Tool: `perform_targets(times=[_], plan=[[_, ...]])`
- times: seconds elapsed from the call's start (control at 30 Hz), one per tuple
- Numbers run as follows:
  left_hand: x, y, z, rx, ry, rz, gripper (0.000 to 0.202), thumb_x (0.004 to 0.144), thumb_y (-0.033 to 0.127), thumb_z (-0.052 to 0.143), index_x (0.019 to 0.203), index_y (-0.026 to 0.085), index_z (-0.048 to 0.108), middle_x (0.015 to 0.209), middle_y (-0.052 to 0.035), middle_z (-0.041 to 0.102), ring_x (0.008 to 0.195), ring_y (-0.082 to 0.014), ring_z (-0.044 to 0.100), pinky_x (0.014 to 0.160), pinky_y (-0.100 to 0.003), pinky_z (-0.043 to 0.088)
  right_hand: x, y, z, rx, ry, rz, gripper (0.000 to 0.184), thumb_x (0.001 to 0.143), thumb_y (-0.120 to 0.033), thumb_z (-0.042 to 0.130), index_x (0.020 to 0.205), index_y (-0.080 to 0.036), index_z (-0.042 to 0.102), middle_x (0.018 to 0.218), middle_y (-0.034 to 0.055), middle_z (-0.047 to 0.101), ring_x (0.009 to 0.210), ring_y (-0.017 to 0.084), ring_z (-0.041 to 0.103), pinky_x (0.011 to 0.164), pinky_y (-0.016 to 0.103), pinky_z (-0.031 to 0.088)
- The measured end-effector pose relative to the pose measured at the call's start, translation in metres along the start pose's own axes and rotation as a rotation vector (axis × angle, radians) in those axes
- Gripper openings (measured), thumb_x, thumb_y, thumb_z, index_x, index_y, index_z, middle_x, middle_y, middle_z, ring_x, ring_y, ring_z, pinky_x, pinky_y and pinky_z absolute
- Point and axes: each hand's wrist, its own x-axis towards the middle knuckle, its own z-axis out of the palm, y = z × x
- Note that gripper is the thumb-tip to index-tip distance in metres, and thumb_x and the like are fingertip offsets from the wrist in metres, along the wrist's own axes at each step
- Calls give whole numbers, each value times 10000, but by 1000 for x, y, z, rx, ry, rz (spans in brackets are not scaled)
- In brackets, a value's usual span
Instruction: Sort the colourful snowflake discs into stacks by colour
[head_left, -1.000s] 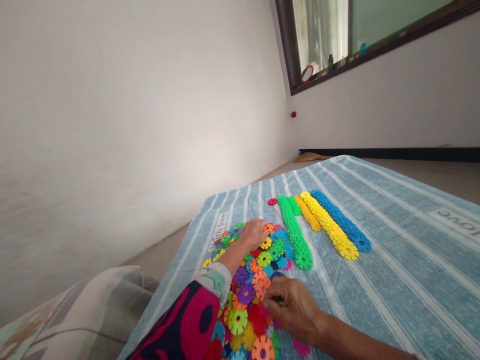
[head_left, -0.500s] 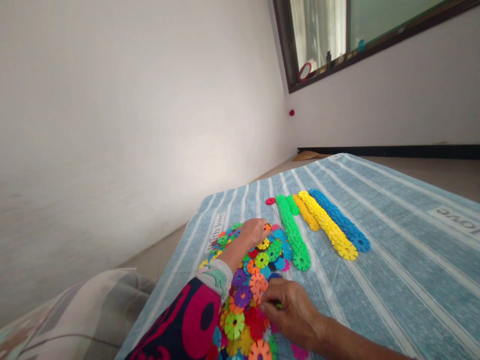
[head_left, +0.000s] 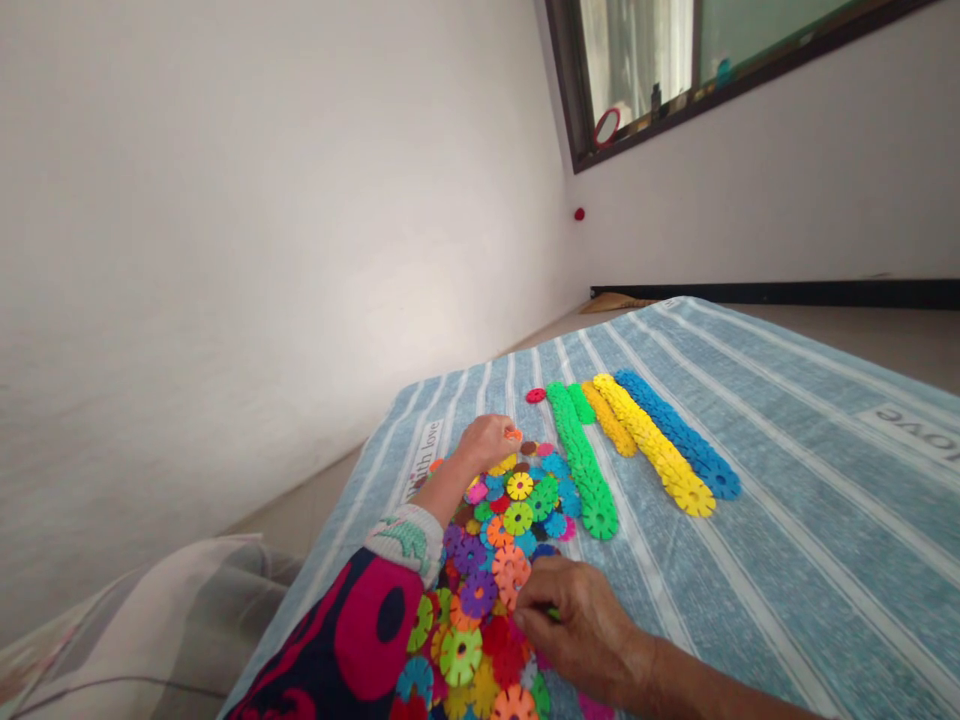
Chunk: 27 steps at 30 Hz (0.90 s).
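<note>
A heap of coloured plastic snowflake discs [head_left: 502,540] lies on a blue striped sheet [head_left: 787,520]. My left hand [head_left: 486,441] is at the heap's far end, its fingers pinched on an orange disc [head_left: 513,434] lifted a little above the pile. My right hand [head_left: 581,620] rests on the heap's near right side, fingers curled on a small green piece [head_left: 553,613]. Beyond the heap lie sorted rows of overlapping discs: a long green row [head_left: 583,465], a short green one [head_left: 579,402], an orange one [head_left: 609,420], a yellow row [head_left: 652,447] and a blue row [head_left: 679,435]. A single red disc [head_left: 535,395] lies alone.
A white wall [head_left: 262,250] runs close along the left of the bed. A pale pillow or cushion [head_left: 127,630] sits at lower left. A dark-framed window [head_left: 675,70] is at upper right, with bare floor [head_left: 862,335] beyond the sheet.
My left hand has lifted slightly off the heap and drawn left with an orange disc in its fingertips. My right hand has stayed in place. The view has tilted a little.
</note>
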Motion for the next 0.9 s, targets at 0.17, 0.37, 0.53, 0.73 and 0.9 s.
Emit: perform_targets(times=[0.17, 0.37, 0.53, 0.73, 0.9], plan=[[11, -16, 0, 3, 17, -63, 269, 729, 289, 563, 919, 198, 729, 898, -49, 730, 842, -192, 644, 704, -240, 442, -1, 0, 1, 4, 16, -8, 179, 719, -95, 491, 560, -177, 491, 610, -27, 548, 635, 100, 503, 602, 216, 317], [38, -15, 11, 44, 47, -121, 274, 768, 328, 530, 897, 186, 726, 910, -76, 730, 870, -203, 653, 706, -246, 452, 1, 1, 1, -6, 1, -55, 166, 683, -96, 470, 552, -180, 409, 604, -31, 523, 618, 97, 482, 589, 215, 311], [65, -10, 23, 71, 93, -154, 309, 807, 321, 483, 950, 186, 721, 989, -117, 722, 960, -232, 651, 760, -275, 469, 4, 6, 5, 27, 22, -129, 156, 633, -96, 469, 566, -182, 357, 593, -39, 506, 595, 87, 479, 562, 203, 299], [88, -10, 31, 76, 112, -152, 332, 847, 347, 456, 999, 183, 701, 1036, -132, 710, 996, -242, 645, 783, -297, 477, 6, 12, 8, -2, -58, -116, 106, 638, -113, 480, 582, -188, 430, 658, -20, 572, 648, 109, 535, 597, 210, 347], [94, -14, 37, 70, 104, -113, 317, 853, 378, 463, 992, 210, 693, 1032, -100, 712, 987, -223, 643, 789, -282, 472, 7, 10, 5, -3, -77, -123, 109, 661, -132, 495, 580, -191, 453, 659, -16, 578, 642, 115, 531, 592, 216, 351]])
